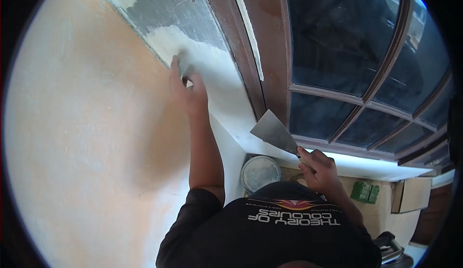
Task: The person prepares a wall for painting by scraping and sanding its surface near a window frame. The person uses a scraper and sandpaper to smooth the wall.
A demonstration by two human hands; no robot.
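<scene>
My left hand (192, 93) is raised at the wall's edge, its fingers closed round a small blurred tool (183, 69) that lies against the white-coated strip (219, 68). Above it, a grey uncoated patch (176, 12) shows on the same strip. Lower right, my right hand (320, 171) grips the handle of a putty knife (275, 132), whose wide metal blade points up and left, in front of the brown door frame. The exact shape of the left tool is hard to make out.
An orange-beige wall (96, 123) fills the left. Brown-framed glass panes (337, 36) stand at the upper right. Below are a round tub (260, 173) with white residue, a green package (365, 192) and a cardboard box (414, 195) on the floor.
</scene>
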